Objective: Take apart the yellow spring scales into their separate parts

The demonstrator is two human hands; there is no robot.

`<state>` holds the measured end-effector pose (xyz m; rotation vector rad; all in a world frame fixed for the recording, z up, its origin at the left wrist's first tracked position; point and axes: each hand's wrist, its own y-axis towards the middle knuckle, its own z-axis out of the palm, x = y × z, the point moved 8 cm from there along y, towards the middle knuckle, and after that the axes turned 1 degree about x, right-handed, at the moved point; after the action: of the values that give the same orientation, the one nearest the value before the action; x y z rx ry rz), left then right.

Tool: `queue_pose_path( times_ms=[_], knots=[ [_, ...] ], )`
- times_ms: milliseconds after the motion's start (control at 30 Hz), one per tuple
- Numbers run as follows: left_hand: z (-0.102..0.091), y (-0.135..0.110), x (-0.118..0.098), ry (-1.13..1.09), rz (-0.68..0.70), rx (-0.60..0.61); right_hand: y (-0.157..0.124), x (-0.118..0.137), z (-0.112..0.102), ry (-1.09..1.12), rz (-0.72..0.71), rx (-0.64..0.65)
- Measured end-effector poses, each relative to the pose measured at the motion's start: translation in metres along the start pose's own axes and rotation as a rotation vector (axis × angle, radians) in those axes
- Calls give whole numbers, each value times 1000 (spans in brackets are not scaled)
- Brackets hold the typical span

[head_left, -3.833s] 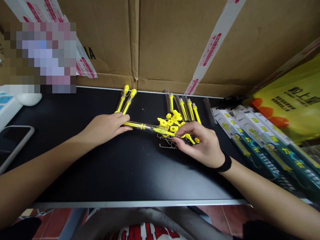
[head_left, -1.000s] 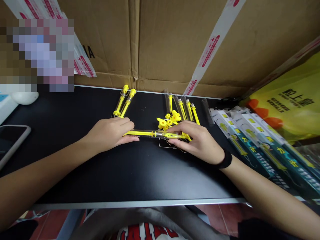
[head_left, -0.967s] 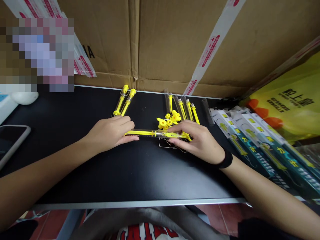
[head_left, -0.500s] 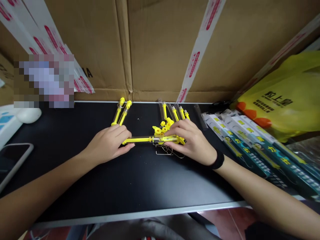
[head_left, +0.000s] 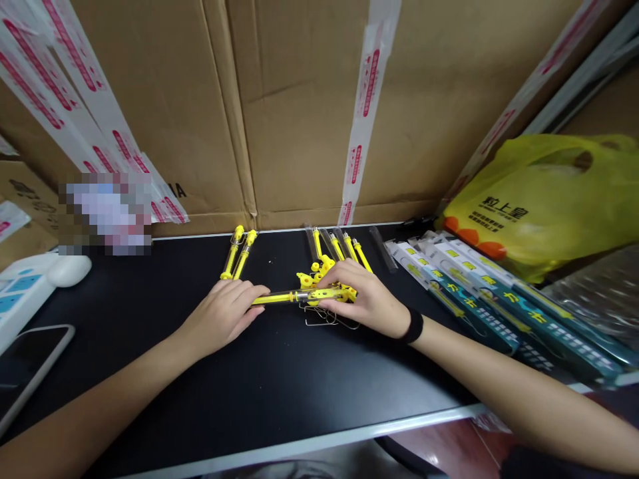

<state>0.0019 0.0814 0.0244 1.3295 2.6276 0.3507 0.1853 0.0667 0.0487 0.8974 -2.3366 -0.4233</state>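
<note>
My left hand (head_left: 227,316) and my right hand (head_left: 364,299) both grip one clear tube with a yellow rod inside (head_left: 287,297), held level just above the black table (head_left: 249,392). The left fingers pinch its left end, the right fingers close on its right end. Under the right hand lie a heap of small yellow caps (head_left: 314,276) and some thin wire clips (head_left: 324,319). Two finished yellow tubes (head_left: 238,253) lie behind the left hand. Several more tubes (head_left: 339,245) lie behind the right hand.
A cardboard box wall (head_left: 299,106) with red-and-white tape stands at the back. Teal and white packets (head_left: 499,299) and a yellow plastic bag (head_left: 549,193) fill the right. A phone (head_left: 24,372), a white mouse (head_left: 67,269) and a power strip (head_left: 20,293) lie at the left.
The camera has tilted up, so everything sits lower and smaller in view. Both hands keep hold of the tube; the right hand has slid along it toward the left.
</note>
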Motion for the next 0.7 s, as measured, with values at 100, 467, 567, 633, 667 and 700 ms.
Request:
queue_pose_path(
  times_ms=[100, 467, 567, 633, 667, 700],
  knots=[
    [6, -1, 1, -53, -49, 19, 0, -1, -2, 90, 16, -33],
    [6, -2, 6, -135, -124, 37, 0, -10, -1, 172, 86, -43],
    [7, -1, 8, -159, -136, 36, -1, -13, -1, 241, 134, -49],
    [8, -1, 10, -182, -162, 52, -1, -16, 0, 302, 168, -56],
    [8, -1, 11, -192, -173, 62, -1, -18, 0, 336, 183, -65],
    [8, -1, 11, -200, -181, 67, -1, -20, -1, 373, 197, -76]
  ],
)
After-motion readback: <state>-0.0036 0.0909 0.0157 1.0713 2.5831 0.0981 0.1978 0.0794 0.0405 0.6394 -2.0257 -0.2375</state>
